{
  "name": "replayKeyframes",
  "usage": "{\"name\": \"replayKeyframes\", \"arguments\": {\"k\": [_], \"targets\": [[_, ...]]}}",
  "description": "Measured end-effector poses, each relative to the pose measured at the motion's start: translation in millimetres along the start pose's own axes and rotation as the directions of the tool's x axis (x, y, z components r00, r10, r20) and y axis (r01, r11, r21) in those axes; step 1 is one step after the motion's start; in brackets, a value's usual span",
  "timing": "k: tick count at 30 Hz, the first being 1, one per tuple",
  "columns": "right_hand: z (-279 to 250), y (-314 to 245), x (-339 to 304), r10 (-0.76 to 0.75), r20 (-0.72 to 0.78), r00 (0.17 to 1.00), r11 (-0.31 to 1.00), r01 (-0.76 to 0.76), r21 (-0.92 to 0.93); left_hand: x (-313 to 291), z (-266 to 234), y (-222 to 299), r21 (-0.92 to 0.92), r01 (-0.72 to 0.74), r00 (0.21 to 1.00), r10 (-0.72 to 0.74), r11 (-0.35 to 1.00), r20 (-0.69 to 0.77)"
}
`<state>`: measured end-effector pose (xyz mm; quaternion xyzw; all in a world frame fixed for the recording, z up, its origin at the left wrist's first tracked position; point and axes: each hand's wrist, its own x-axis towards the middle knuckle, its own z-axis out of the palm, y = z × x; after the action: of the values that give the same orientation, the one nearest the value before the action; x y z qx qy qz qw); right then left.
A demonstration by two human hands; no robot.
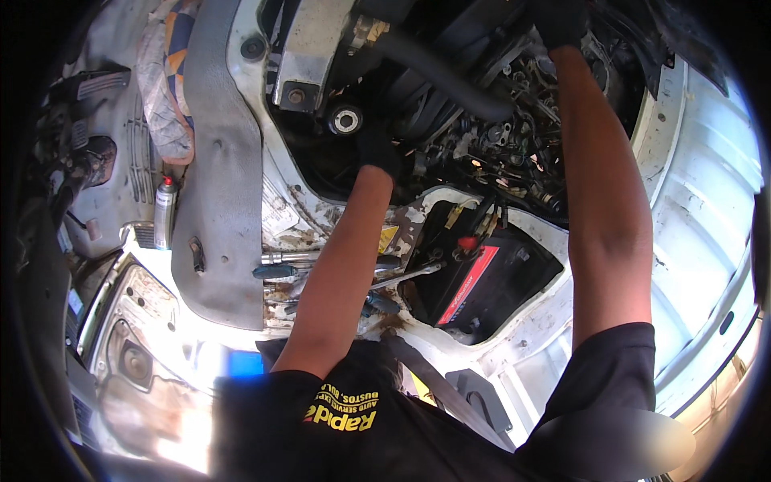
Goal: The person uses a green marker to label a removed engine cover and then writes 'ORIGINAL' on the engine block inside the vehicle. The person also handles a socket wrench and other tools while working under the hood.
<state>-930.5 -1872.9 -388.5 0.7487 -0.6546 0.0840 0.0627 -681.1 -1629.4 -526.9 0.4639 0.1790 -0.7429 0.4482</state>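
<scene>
My left hand (376, 151), in a black glove, reaches down into the dark left side of an open engine bay. A round fitting with a pale ring (345, 120) sits just above it. Shadow hides the fingers and anything they may touch. At the far right, my right hand (560, 26), also in a black glove, is beside the engine (514, 132) near the top edge of the view. Its fingers are too dark to make out. A thick black hose (450, 79) runs between the two hands.
A black car battery (514, 277) with a red stripe lies in a nearer opening. Several hand tools, among them a ratchet (289, 259), rest on the dirty white metal by my left forearm. Farther left are a grey mat (218, 201), a spray can (164, 213) and a patterned cloth (161, 96).
</scene>
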Motion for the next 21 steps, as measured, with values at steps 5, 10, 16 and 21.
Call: {"name": "replayKeyframes", "arguments": {"k": [5,10,16,21], "targets": [[5,10,-8,0.021,0.014,1.0,1.0,-0.021,-0.004,-36,25,20,-0.055,0.075,0.993,-0.079,0.996,-0.089],[1,9,-4,0.014,0.01,1.0,1.0,-0.014,-0.005,-5,-19,-10,0.098,-0.145,0.979,0.128,0.985,0.156],[6,13,-11,0.026,0.02,0.999,1.0,-0.026,-0.003,-17,-9,-17,-0.04,-0.03,0.999,0.03,0.999,0.014],[6,12,-9,0.024,0.017,1.0,1.0,-0.024,0.0,-13,-15,-17,-0.094,0.102,0.993,-0.095,0.99,0.075]]}}
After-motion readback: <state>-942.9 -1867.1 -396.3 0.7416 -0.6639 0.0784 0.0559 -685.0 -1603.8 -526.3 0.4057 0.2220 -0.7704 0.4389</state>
